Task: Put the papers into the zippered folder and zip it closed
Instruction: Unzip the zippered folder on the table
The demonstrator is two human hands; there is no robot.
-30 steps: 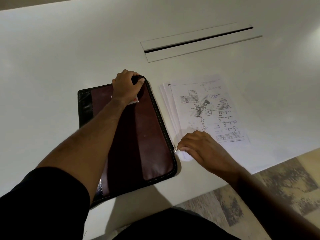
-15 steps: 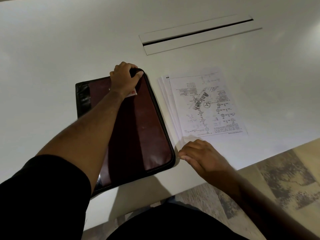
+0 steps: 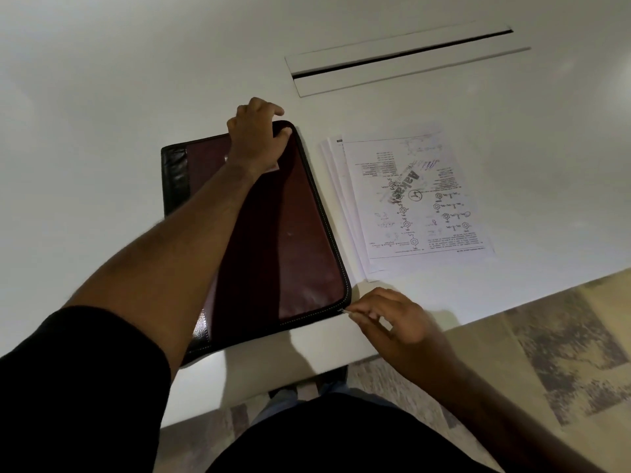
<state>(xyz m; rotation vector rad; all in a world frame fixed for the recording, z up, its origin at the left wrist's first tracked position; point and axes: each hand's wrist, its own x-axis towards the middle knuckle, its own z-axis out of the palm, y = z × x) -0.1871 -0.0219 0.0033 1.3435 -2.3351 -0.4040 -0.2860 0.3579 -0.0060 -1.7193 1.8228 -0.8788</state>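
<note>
- I see a white table [image 3: 119, 97] with its near edge running above patterned floor [image 3: 563, 353].
- A slot [image 3: 403, 56] is set in its far part.
- A folder [image 3: 300, 240] lies flat on it.
- Papers [image 3: 420, 199] lie fanned just beside the folder, to its right.

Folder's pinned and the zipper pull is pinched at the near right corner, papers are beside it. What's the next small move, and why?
Probably draw the zipper pull along the near edge with the right hand, left hand holding the far corner. The folder looks shut, and the papers lie outside it.
</note>
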